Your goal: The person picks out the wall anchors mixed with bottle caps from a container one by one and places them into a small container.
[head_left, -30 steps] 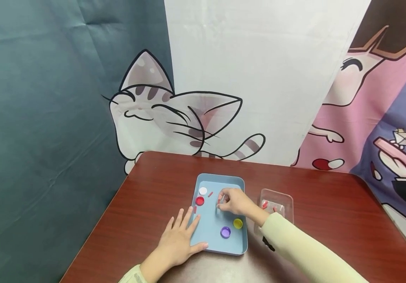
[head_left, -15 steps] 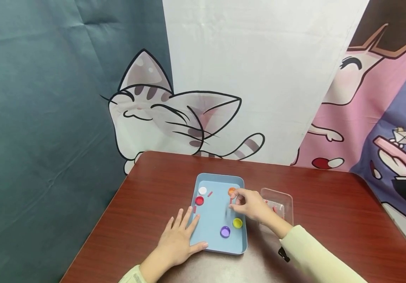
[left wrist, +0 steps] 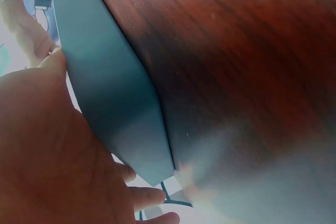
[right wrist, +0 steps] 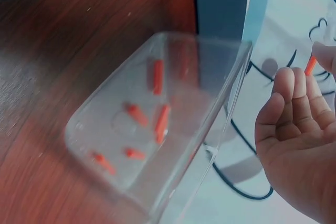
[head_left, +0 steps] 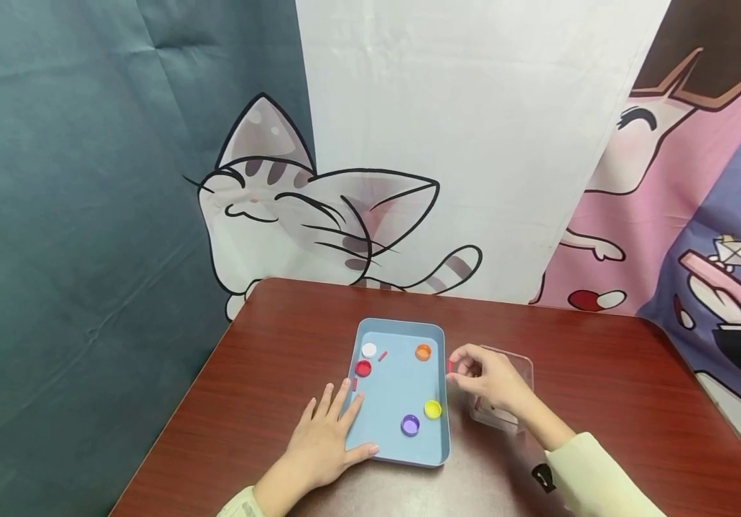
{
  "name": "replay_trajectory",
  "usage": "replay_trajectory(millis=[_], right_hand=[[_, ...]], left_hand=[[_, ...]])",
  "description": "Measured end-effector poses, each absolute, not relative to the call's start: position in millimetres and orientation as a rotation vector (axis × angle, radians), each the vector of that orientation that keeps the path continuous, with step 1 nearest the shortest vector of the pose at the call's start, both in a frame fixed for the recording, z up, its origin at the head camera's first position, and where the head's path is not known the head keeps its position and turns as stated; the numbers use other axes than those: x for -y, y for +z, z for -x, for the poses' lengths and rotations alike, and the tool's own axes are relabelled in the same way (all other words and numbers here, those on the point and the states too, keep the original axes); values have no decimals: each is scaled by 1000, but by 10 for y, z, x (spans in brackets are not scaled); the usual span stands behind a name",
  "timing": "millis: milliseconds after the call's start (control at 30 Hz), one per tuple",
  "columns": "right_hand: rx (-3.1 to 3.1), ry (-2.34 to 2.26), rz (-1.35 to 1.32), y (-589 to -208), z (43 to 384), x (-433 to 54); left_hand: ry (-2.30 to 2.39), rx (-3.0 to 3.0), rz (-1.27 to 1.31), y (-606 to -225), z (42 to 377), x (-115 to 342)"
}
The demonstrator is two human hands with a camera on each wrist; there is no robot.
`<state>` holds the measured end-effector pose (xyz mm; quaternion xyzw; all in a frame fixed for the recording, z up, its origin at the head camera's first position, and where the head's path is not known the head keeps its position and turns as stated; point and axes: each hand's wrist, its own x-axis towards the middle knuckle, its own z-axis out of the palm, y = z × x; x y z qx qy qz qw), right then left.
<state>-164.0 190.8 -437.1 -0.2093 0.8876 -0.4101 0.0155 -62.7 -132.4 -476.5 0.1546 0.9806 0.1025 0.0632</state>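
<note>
My right hand (head_left: 490, 377) pinches a small red stick (right wrist: 311, 65) between thumb and fingertips, held up between the blue tray (head_left: 386, 391) and the clear plastic box (head_left: 525, 359). Several more red sticks lie in that box, seen in the right wrist view. Fingers spread, my left hand (head_left: 322, 438) rests on the tray's near left edge. Inside the tray are round caps: white (head_left: 369, 350), red (head_left: 362, 368), orange (head_left: 423, 352), yellow (head_left: 432, 410) and purple (head_left: 410, 425). One red stick (head_left: 383, 355) lies near the white cap, and another (head_left: 355, 385) by the left wall.
The tray and box stand side by side on a reddish-brown wooden table (head_left: 293, 337). Behind the table hangs a cloth backdrop (head_left: 474, 143) printed with a cartoon cat. A black tag (head_left: 543, 477) dangles by the right sleeve.
My right hand has moved right with the red stick, from over the tray to beside the clear box, uncovering the orange cap. The left hand has stayed in place.
</note>
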Motion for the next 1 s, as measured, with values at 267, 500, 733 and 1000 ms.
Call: replay_trajectory(millis=[267, 500, 733, 1000], right_hand=[[-2775, -1271, 631, -4387, 1628, -2194], [-2783, -1277, 556, -4380, 1622, -2409], [-2821, -1284, 545, -4392, 1678, -2586], [-2792, -1314, 553, -4433, 1675, -2821]], left_hand=[[315, -2966, -470, -4772, 626, 1318], [314, -2964, -468, -4762, 609, 1321], [328, -2969, -463, -4760, 609, 1328], [313, -2970, -469, -4756, 603, 1318]])
